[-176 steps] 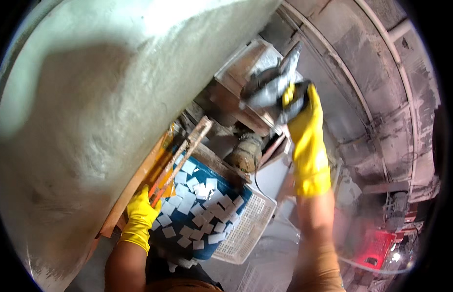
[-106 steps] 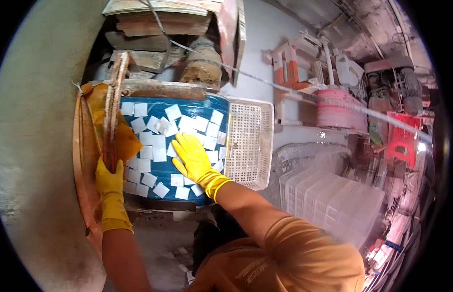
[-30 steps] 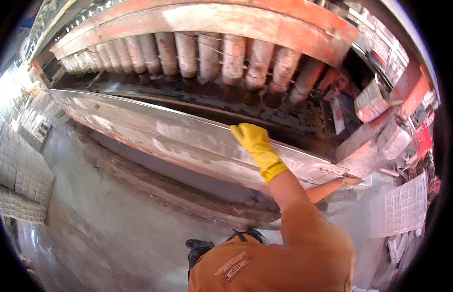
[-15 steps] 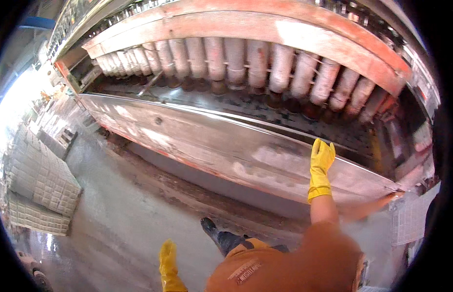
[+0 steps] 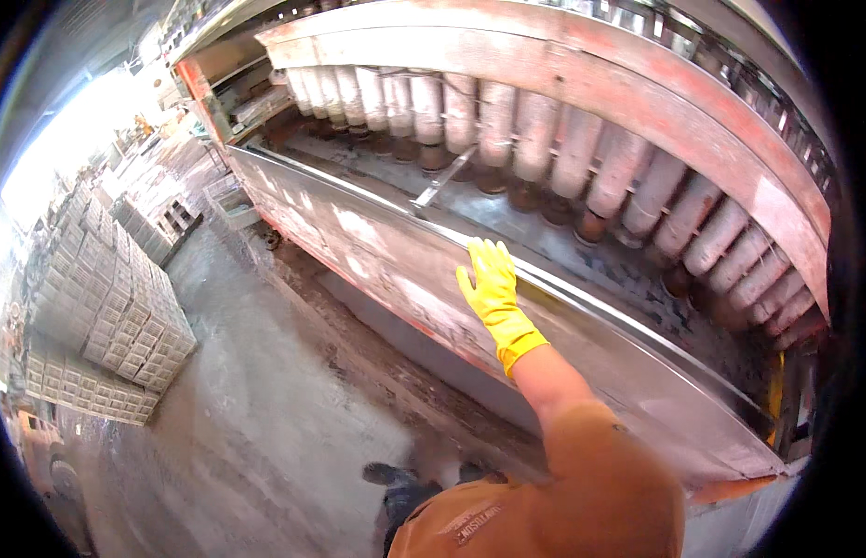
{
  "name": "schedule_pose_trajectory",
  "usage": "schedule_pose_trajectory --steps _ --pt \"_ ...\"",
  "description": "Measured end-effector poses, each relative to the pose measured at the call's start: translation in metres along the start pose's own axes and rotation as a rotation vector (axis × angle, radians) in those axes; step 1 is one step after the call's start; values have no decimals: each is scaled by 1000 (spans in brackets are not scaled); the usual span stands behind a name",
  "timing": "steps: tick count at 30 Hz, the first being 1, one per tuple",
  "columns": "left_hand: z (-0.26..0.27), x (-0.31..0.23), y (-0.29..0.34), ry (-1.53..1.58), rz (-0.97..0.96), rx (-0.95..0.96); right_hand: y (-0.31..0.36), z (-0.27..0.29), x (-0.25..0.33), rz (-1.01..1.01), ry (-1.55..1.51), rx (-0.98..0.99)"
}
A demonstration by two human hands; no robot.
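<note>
On the trough's (image 5: 582, 344) near rim my right hand (image 5: 490, 284) lies flat, fingers spread, gripping nothing; a metal bar (image 5: 442, 179) rests inside beneath the rollers (image 5: 545, 149). My left hand is unseen.

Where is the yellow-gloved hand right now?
In the head view, the right hand lies flat, just right of centre, on the machine's long metal side panel, below the row of rollers.

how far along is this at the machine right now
Done: nothing finished can be told from this view. In hand: the right hand in a yellow glove lies flat on the long metal side panel, holding nothing. The left hand is out of view. Left: the row of grey cylinders stands untouched.
</note>
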State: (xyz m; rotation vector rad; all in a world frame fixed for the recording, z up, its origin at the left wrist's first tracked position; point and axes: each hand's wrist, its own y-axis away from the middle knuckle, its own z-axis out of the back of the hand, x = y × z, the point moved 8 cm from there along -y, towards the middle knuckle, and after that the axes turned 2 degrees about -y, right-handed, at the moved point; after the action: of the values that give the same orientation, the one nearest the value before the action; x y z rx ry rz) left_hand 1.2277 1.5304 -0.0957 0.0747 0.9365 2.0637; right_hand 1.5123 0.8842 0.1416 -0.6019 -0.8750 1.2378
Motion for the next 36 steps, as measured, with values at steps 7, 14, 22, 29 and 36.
schedule_pose_trajectory --steps 7,14,22,29,36 --pt "67 -51 -142 76 62 21 -87 -196 61 -88 215 243" --pt "215 -85 -299 143 41 -82 -168 -321 75 -464 227 625" --pt "418 -279 -574 470 -392 -392 -215 -401 85 -426 25 975" --pt "410 -408 -593 -132 -349 -7 -243 -488 123 -496 -104 1072" --pt "396 -358 -699 -174 -83 227 -308 -576 182 -554 -157 1080"
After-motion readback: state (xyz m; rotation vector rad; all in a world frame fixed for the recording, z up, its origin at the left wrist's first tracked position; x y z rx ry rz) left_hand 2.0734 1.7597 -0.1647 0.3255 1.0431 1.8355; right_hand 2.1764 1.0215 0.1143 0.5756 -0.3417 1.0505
